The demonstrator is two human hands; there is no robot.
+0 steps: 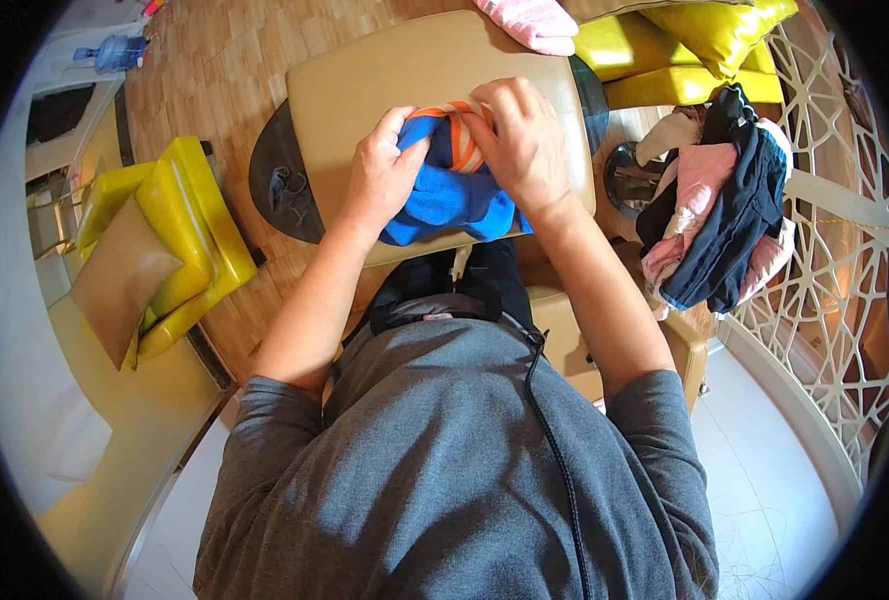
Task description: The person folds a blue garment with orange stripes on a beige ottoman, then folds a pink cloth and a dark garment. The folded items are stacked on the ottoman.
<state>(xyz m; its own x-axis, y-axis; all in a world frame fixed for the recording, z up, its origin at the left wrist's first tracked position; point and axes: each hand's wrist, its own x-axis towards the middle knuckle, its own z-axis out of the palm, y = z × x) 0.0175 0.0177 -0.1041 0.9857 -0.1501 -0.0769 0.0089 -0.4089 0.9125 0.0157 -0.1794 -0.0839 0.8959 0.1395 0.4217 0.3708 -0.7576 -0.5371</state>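
Observation:
Both hands hold a blue knit garment (456,201) with an orange-and-white striped band over the near part of a tan padded table or ottoman (384,75). My left hand (390,169) pinches the blue edge between thumb and fingers. On the other side my right hand (518,142), slightly blurred, has its thumb and fingers at the striped band. The garment is bunched, with its lower part hanging towards the near edge of the padded top. A folded pink cloth (531,26) lies at the far right corner of that top.
Clothes in black, pink and white are heaped (726,202) at the right, before a white lattice screen (827,142). A yellow armchair (189,240) with a tan cushion (126,281) stands left. Dark crumpled fabric (288,191) lies on the dark ledge. Far right is a yellow sofa (684,84).

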